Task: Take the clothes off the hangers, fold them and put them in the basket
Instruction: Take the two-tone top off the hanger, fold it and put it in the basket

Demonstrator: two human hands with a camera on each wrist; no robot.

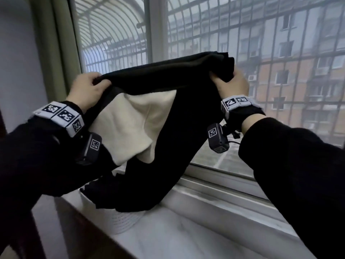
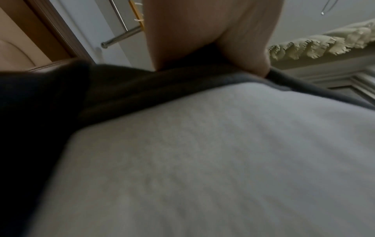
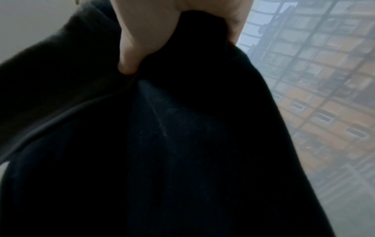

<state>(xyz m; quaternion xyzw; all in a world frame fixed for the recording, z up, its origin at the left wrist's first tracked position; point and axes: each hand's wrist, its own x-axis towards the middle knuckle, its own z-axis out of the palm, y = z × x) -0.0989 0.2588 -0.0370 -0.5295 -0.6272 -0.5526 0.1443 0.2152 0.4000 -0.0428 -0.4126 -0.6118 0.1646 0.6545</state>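
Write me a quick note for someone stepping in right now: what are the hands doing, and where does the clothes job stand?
Left hand: grips one top corner of the black-and-cream garment.
Right hand: grips the other end, fabric bunched in its grip.
The garment is off any hanger, held up before the window; its lower end droops into the white basket on the sill.
Done: off the hanger.
Left: finish folding, lay it in the basket.

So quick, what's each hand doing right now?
Left hand: closed, gripping one end of the black garment.
Right hand: closed, gripping the garment's other end.
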